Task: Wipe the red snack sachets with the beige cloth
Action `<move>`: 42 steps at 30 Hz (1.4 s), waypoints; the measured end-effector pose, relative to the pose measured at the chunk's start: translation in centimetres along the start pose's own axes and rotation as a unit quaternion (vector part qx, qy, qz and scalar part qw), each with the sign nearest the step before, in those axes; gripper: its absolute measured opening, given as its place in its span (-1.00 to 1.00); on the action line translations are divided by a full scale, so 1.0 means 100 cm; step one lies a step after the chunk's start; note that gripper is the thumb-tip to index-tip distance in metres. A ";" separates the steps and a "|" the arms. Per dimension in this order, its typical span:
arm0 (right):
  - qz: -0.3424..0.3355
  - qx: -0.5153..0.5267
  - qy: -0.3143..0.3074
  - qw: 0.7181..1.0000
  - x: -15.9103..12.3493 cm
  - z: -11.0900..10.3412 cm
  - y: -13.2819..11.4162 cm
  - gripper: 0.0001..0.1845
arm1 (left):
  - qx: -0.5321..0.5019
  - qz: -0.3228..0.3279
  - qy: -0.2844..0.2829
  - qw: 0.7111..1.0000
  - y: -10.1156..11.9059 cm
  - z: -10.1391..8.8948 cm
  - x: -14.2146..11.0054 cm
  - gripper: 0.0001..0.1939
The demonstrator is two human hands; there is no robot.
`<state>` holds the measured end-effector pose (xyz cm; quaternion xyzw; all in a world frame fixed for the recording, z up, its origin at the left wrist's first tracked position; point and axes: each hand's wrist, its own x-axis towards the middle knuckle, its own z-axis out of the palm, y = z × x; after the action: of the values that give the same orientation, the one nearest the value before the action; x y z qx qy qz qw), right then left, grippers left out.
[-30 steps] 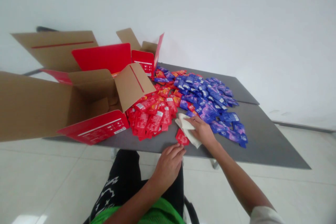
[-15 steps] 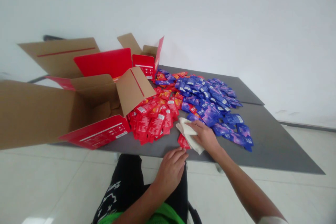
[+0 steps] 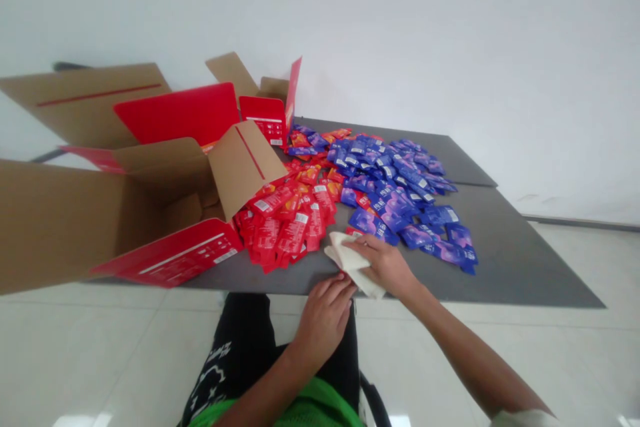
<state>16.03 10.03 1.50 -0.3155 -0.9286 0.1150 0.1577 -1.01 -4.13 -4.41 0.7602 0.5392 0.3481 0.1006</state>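
Observation:
My right hand point(image 3: 386, 265) is closed on a crumpled white cloth point(image 3: 346, 257) and presses it onto the grey table point(image 3: 505, 260) near the front edge. My left hand point(image 3: 325, 313) lies at the table's front edge with its fingers stretched out and together. Its fingertips touch the cloth's lower edge, and I see nothing held in them. Just beyond the cloth lies a heap of red packets point(image 3: 290, 220). A wider spread of blue packets point(image 3: 400, 190) lies to its right.
A big open cardboard box with red flaps point(image 3: 100, 220) lies on its side at the table's left. A second open box point(image 3: 200, 113) stands behind it. Bare grey tabletop shows on the right. My black-clad lap and a white tiled floor are below.
My right hand has drawn the cloth a little nearer the table's front edge. The single red packet beside it is now covered by the cloth and my left fingertips. The camera shifted slightly.

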 end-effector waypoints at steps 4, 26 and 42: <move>0.026 0.013 -0.011 1.000 0.001 0.010 0.001 -0.48 | -0.002 0.003 0.002 1.000 0.000 -0.001 0.001 -0.64; 0.038 -0.017 0.025 0.999 0.004 -0.003 -0.006 -0.44 | -0.003 0.003 0.007 1.000 0.000 0.000 0.000 -0.66; 0.030 -0.018 -0.009 0.999 -0.003 0.004 -0.015 -0.43 | -0.002 -0.005 0.001 1.000 0.001 -0.002 0.001 -0.67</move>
<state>15.29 8.63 1.59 -0.3452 -0.9220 0.1056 0.1404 -1.02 -4.16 -4.16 0.7569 0.5423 0.3497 0.1036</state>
